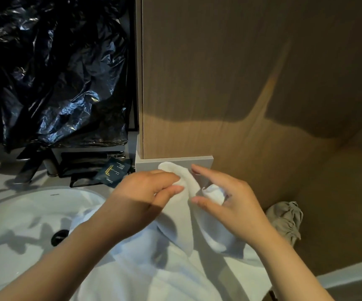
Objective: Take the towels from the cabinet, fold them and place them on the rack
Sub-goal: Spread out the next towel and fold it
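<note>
A white towel (154, 268) drapes over the basin (23, 213) beside a wood-grain cabinet (219, 83).

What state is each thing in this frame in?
white towel, unfolded, top bunched, draped over the sink.
left hand, pinches the towel's upper edge.
right hand, fingers curled round a bunched fold.
sink, partly covered by the towel.
black plastic bag, crumpled.
grey cloth, crumpled by the wooden panel.
dark sachet, lying on the counter.

soft cloth towel (182, 213), matt wood cabinet (240, 72)
</note>
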Available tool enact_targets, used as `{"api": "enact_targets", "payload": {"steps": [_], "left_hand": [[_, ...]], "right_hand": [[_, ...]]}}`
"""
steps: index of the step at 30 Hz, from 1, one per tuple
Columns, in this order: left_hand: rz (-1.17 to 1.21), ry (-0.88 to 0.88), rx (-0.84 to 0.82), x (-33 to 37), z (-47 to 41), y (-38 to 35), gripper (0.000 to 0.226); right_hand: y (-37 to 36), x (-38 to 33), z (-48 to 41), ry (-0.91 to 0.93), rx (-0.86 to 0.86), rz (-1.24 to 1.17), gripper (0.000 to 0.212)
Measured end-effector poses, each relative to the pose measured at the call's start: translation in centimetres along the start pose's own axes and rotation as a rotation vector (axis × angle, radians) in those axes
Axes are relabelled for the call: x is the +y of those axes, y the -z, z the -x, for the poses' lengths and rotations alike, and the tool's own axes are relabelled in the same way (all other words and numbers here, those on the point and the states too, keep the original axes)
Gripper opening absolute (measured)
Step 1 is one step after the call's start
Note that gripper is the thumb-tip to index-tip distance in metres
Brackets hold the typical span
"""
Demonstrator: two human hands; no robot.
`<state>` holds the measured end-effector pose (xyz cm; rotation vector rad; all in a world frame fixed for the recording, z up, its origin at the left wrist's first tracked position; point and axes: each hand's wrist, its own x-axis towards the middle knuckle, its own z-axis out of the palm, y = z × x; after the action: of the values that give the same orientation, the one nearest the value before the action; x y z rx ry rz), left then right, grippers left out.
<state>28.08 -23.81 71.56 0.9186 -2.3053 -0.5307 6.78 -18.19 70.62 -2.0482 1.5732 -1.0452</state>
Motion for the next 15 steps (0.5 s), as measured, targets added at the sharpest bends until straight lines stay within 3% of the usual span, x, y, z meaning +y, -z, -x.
{"api": "enact_targets", "payload": {"steps": [4, 9, 15], "left_hand": [[-0.001, -0.061, -0.075, 1.0, -1.2, 0.9, 0.021], [-0.004, -0.055, -0.047, 1.2, -1.6, 0.8, 0.025], [0.139, 0.004, -0.003, -0.2, -1.1, 0.3, 0.018]], "right_hand": [[-0.1, -0.4, -0.6, -0.017, -0.004, -0.149, 0.031], [-0.4, -0.5, -0.5, -0.018, 0.014, -0.211, 0.008], [0.9, -0.4, -0.4, 0.022, 0.223, -0.126, 0.005]]}}
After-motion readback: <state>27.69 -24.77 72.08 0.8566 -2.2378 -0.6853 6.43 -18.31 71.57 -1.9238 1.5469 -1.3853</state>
